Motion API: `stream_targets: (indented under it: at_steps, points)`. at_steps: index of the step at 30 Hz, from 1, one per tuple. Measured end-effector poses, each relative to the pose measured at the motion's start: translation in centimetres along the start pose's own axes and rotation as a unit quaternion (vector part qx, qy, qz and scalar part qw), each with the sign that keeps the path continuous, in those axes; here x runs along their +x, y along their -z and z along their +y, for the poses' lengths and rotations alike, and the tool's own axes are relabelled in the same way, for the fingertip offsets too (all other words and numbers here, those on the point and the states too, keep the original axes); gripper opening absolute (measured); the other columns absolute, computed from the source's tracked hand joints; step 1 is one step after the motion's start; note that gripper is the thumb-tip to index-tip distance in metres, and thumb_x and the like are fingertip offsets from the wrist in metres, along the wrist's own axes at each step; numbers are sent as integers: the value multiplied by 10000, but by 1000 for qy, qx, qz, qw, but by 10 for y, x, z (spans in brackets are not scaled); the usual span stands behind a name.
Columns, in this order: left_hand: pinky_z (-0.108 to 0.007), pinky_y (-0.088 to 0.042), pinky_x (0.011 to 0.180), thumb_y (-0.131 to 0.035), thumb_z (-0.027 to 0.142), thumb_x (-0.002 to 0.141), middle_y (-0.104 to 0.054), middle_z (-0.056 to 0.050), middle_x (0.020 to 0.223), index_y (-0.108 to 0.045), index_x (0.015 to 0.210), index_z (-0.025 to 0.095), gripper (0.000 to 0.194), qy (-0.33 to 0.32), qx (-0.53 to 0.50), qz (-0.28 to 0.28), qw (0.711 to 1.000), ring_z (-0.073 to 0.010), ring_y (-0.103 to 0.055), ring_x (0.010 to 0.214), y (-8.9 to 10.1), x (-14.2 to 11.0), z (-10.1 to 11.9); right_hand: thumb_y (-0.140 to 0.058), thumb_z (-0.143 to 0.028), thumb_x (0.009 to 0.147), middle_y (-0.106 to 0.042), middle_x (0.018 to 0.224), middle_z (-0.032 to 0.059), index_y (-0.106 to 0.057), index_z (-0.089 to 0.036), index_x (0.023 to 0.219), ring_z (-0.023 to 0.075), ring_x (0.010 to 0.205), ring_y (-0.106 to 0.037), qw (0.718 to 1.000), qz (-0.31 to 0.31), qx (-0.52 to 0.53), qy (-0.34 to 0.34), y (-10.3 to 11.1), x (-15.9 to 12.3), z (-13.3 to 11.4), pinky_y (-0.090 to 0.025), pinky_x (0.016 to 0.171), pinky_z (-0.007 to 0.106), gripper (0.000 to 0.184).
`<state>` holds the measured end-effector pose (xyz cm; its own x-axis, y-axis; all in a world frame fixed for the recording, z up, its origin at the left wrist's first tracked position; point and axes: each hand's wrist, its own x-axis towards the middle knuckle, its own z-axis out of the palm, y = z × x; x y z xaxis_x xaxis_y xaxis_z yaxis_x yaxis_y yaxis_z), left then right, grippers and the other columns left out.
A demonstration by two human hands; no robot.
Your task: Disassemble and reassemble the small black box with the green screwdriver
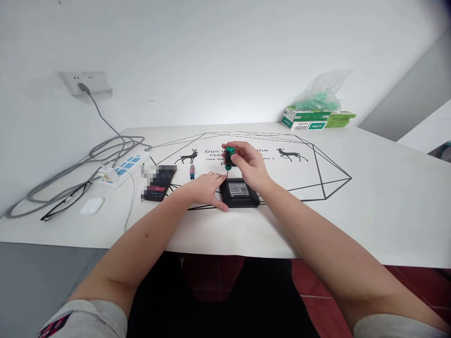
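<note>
A flat black plastic case (240,198) with a white printed label (238,188) lies on the desk in front of me. My left hand (207,187) grips its left side, with the fingers at the far corner and the thumb at the near corner. In my right hand (251,164) is a screwdriver (229,158) with a green and black handle, held upright. Its thin shaft points down at the far left corner of the case; whether the tip sits in a screw is too small to tell.
Left of my hands lie a small second screwdriver (192,172) and a phone (159,184). Farther left are a power strip (128,165), coiled grey cable (102,152), glasses (65,203) and a white earbud case (92,206). Green and white boxes (306,117) under a plastic bag (319,96) stand back right.
</note>
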<state>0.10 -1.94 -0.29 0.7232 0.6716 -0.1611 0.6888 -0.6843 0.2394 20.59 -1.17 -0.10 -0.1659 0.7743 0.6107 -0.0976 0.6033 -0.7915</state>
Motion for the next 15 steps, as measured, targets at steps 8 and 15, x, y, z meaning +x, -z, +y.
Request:
stream_targets:
  at_steps: [8,15]
  points:
    - [-488,-402,1224,-637,915,821,-530,-208,1633,-386,1674,167,1162,-4,4,0,1000,-418,-490,1460,1,0,1,-824,-421,883,-690,1022,11,-714,-320,1186,196,922,-653,992,50,-105,44,2,2,10,-631,820,417,338]
    - [-503,-371,1259,-647,926,807,-468,-208,1702,-316,1718,171,1229,1,-1,-1,1000,-430,-443,1519,0,-1,0,-700,-413,968,-706,1246,39,-656,-337,1207,199,1017,-705,1000,24,-18,7,0,1,3,-643,858,421,254]
